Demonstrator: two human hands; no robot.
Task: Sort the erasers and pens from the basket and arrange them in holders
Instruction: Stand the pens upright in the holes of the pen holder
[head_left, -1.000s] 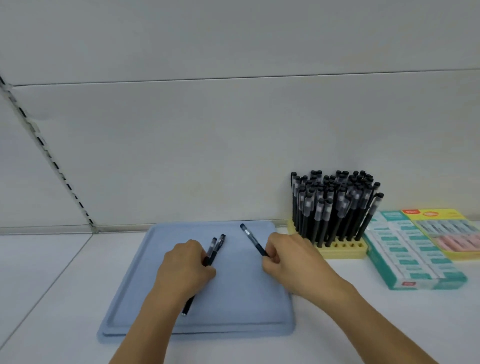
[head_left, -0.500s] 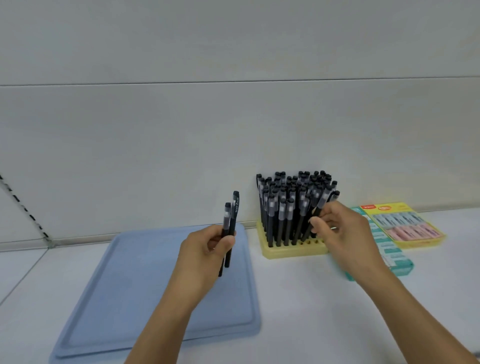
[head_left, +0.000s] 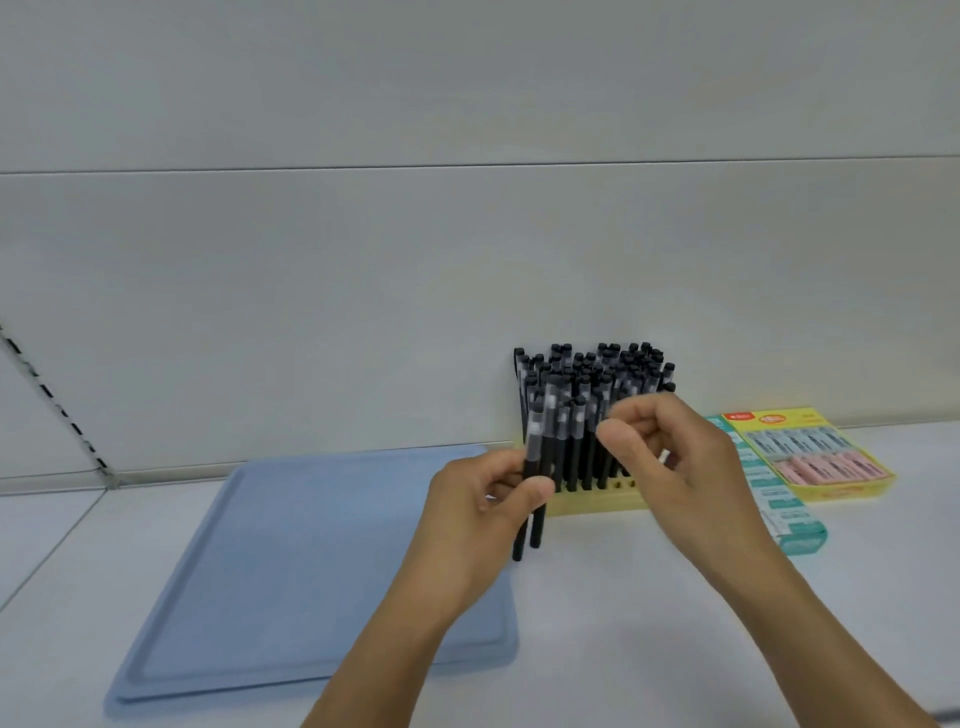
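Black pens (head_left: 535, 499), two of them, stand upright pinched in the left hand (head_left: 485, 512) just before the yellow pen holder (head_left: 597, 501), itself crowded with pens. The right hand (head_left: 670, 457) hovers beside them, fingers loosely curled, holding nothing visible.

Two black pens (head_left: 535, 467) upright in my left hand (head_left: 488, 512), just before the yellow holder (head_left: 597, 501) packed with black pens; eraser boxes (head_left: 810, 457) lie right.
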